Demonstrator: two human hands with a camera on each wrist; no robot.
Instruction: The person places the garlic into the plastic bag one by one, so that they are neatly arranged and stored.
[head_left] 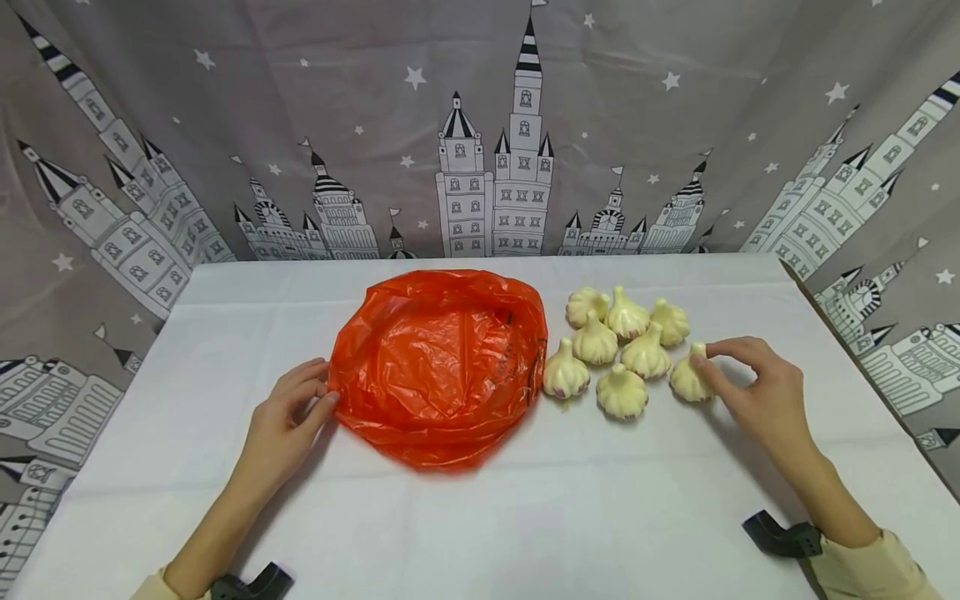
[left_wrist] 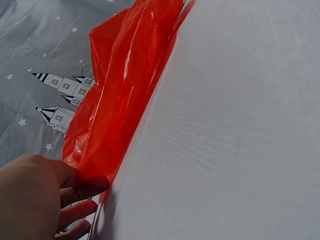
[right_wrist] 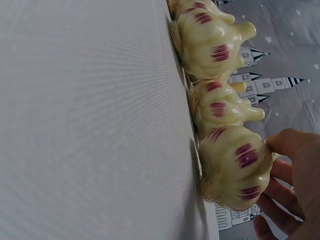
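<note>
A red plastic bag (head_left: 450,358) lies spread with its mouth facing up on the white table. At its left edge, my left hand (head_left: 283,425) pinches the film between thumb and fingers; the left wrist view shows a fingertip against the red plastic (left_wrist: 120,90). On the right, my right hand (head_left: 768,404) holds a garlic bulb (head_left: 690,379) by its stem, thumb on one side and fingers on the other. Purple streaks mark this bulb (right_wrist: 235,165) in the right wrist view, where its root end is close to the tabletop.
Several more garlic bulbs (head_left: 621,392) are clustered between the bag and my right hand. One bulb (head_left: 566,372) sits close to the bag's right edge. Behind the white table (head_left: 525,517) hangs a grey curtain (head_left: 337,100) printed with castles and stars.
</note>
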